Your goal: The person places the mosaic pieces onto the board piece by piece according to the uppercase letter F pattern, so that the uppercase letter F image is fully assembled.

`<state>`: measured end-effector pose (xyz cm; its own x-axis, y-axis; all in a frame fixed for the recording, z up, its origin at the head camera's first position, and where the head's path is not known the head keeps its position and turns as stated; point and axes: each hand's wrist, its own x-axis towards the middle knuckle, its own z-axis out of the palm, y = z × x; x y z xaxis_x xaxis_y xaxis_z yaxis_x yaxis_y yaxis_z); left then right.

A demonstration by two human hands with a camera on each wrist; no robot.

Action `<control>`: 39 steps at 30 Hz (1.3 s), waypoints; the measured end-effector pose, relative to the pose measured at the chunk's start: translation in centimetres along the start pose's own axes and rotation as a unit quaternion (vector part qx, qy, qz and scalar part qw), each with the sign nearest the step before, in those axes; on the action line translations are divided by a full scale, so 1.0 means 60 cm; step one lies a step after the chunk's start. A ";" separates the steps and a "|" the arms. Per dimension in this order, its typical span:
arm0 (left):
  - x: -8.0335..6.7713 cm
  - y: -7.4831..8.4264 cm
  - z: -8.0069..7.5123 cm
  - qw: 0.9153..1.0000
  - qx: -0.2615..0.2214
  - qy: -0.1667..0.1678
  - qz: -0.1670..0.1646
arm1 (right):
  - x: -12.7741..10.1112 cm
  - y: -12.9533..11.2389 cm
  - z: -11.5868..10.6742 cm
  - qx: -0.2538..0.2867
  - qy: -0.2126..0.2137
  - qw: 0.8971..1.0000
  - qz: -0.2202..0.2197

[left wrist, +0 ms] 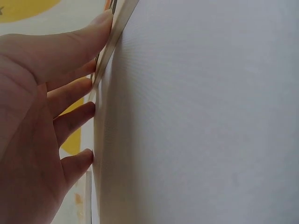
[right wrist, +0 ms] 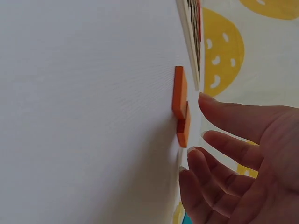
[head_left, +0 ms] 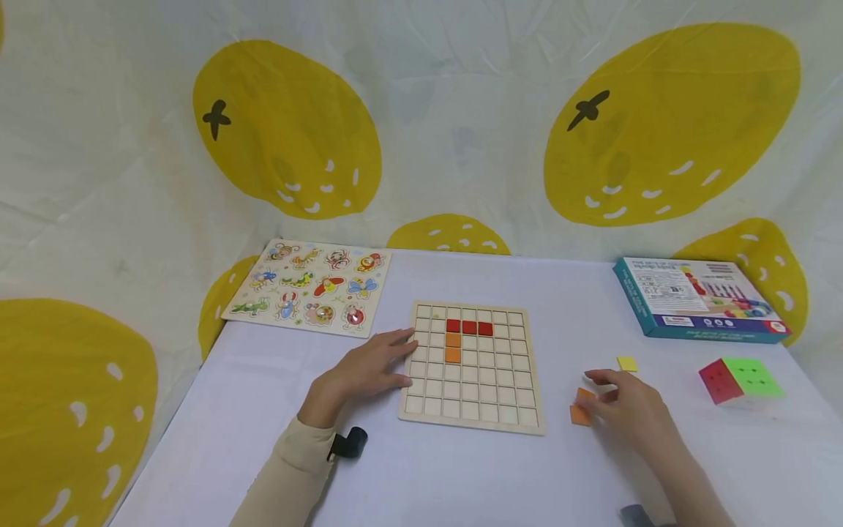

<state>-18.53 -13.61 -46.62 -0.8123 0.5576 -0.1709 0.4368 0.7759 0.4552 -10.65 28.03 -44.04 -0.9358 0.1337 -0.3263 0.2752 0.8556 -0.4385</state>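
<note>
Head view: a person's left hand (head_left: 369, 369) lies flat, fingers spread, against the left edge of a wooden grid board (head_left: 471, 366) on a white table (head_left: 461, 476). Three red tiles (head_left: 469, 327) sit in a row near the board's top, with two orange tiles (head_left: 453, 347) stacked in a column below the leftmost red one. To the board's right, the right hand (head_left: 626, 410) hovers, fingers loosely extended and gripping nothing, just beside two loose orange tiles (head_left: 581, 408); the right wrist view shows the fingertips (right wrist: 205, 99) close to those tiles but apart from them. A yellow tile (head_left: 627, 363) lies just beyond the hand. Farther back rest an insect peg puzzle (head_left: 309, 287), a teal box (head_left: 699, 298) and a puzzle cube (head_left: 739, 379).
</note>
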 end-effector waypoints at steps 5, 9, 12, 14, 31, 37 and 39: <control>-0.001 0.000 0.003 1.000 -0.003 -0.001 -0.006 | 0.003 0.006 0.008 -0.007 0.002 1.000 0.000; -0.002 0.001 0.003 1.000 -0.005 -0.001 -0.006 | 0.005 0.010 0.010 -0.007 0.009 1.000 0.002; -0.002 0.001 0.003 1.000 -0.003 0.001 -0.004 | 0.006 0.012 0.011 -0.008 0.012 1.000 0.004; -0.002 0.001 0.002 1.000 -0.003 0.001 -0.004 | 0.007 0.012 0.011 -0.011 0.012 1.000 0.002; -0.003 -0.001 0.000 1.000 -0.007 0.001 -0.008 | 0.011 0.004 0.012 -0.004 0.004 1.000 -0.005; -0.003 -0.002 0.000 1.000 -0.009 0.003 -0.006 | 0.010 0.004 0.013 -0.007 0.007 1.000 -0.009; -0.003 -0.001 0.000 1.000 -0.009 0.002 -0.006 | 0.010 0.003 0.012 -0.005 0.009 1.000 -0.011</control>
<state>-18.42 -13.78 -46.60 -0.8196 0.5463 -0.1727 0.4192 0.7772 0.4693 -11.00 27.89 -44.91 -0.9454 0.1233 -0.3015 0.2521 0.8632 -0.4374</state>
